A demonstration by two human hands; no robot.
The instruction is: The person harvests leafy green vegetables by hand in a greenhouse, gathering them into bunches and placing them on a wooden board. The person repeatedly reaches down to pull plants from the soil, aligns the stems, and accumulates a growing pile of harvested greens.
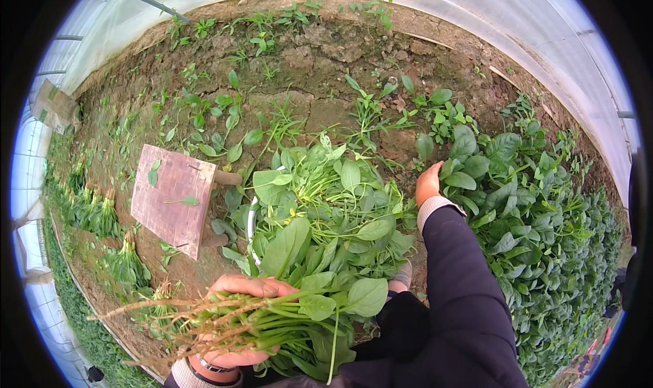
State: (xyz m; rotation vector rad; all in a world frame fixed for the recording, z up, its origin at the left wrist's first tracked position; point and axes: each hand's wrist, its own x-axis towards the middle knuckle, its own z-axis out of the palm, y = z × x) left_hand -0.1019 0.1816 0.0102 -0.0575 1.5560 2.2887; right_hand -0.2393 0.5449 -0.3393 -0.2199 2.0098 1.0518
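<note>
My left hand [229, 355] is closed around a bunch of spinach [275, 321], its roots pointing left and its leaves right. Beyond the bunch, loose leaves and stems [331, 199] heap over a container with a white rim [251, 225]. My right hand [428, 184] reaches to the near edge of the growing spinach [515, 194], its fingertips partly behind the leaves; whether it grips anything there cannot be seen.
A small wooden stool [171, 196] lies tilted on the soil at left, with leaves on its board. Tied spinach bunches [127, 265] lie farther left. A cardboard box [55, 107] stands near the plastic greenhouse wall [459, 10]. Weeds dot the cracked soil [326, 51].
</note>
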